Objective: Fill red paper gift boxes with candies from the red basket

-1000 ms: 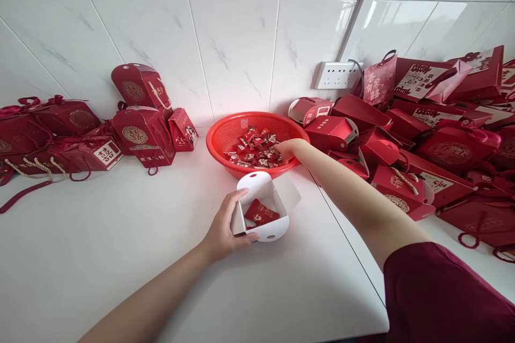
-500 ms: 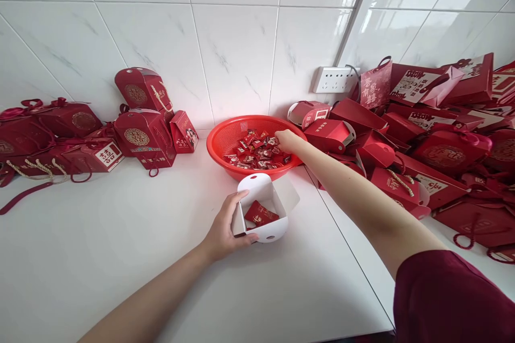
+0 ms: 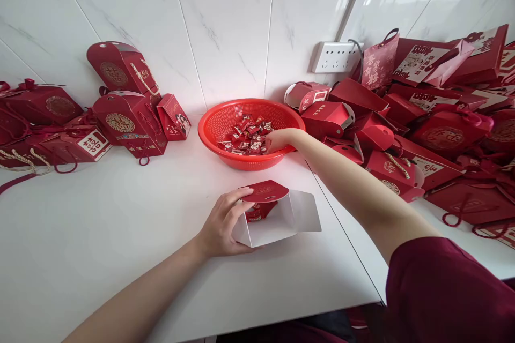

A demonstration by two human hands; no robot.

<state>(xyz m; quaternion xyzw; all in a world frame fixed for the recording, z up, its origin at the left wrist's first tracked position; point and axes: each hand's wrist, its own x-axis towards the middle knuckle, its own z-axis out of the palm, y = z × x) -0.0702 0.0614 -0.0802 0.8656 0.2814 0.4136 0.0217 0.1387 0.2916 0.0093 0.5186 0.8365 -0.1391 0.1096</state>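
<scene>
On the white table, my left hand [image 3: 225, 223] grips the left side of an open box [image 3: 273, 229], white inside and red outside. The box is tilted, with its opening facing me and a side flap spread to the right. Red packets [image 3: 260, 211] lie inside it. Behind the box stands a red plastic basket [image 3: 251, 162] with several small red wrapped candies [image 3: 247, 134]. My right hand [image 3: 280, 140] reaches into the basket's right side, fingers down among the candies; its fingertips are hidden, so what they hold cannot be made out.
Red gift boxes [image 3: 131, 126] with cords stand at the left by the tiled wall. A large pile of red boxes and bags [image 3: 438, 128] fills the right side. A white power strip [image 3: 336, 57] is on the wall. A seam runs along the table [image 3: 193, 289].
The box has tipped toward me in my left hand, its red top flap now showing. My right hand has moved slightly deeper into the candies. The view has shifted.
</scene>
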